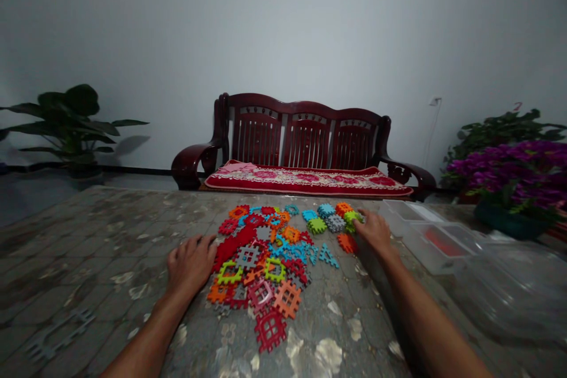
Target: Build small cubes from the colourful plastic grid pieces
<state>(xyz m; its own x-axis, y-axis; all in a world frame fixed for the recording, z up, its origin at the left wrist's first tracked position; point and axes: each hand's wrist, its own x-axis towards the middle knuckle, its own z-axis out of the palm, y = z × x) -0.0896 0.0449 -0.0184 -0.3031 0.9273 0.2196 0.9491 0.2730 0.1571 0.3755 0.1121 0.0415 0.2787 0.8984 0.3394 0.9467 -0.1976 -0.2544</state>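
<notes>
My left hand lies on the table at the left edge of a loose pile of plastic interlocking tiles, its fingers stretched out beside a red tile. At the right, my right hand has its fingers closed on a lime green interlocking tile among small stacks. Beside it are an orange stack, a grey stack and a blue stack. An orange-red tile lies just in front of these. Blue triangular pieces lie between the pile and my right hand.
Clear plastic boxes and a transparent lid stand to the right of my right arm. A grey frame-shaped piece lies at the near left. Purple flowers stand at the right edge. Behind the table is a wooden bench.
</notes>
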